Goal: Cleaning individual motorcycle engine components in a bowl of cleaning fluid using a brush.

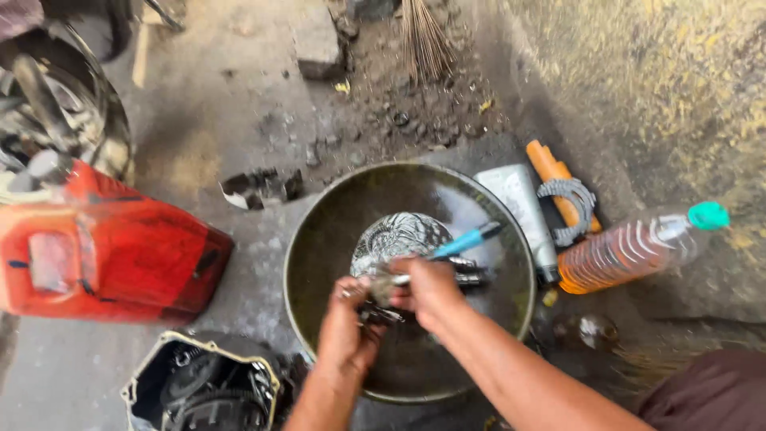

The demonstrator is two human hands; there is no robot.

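Both hands over pan (319, 263), so drips fall inside. Left hand (349, 323) fingers curled round small dark metal part (377, 313), held low above the liquid. Right hand (427, 289) clamped on brush (459, 245), bristle end at the part. Metal cover (399, 237) sits in pan. Bottle (630, 249), tube (523, 211) just beside, right.

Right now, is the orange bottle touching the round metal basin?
Apart. The head view shows the orange bottle lying to the right of the basin, with a grey tube and bare ground between them.
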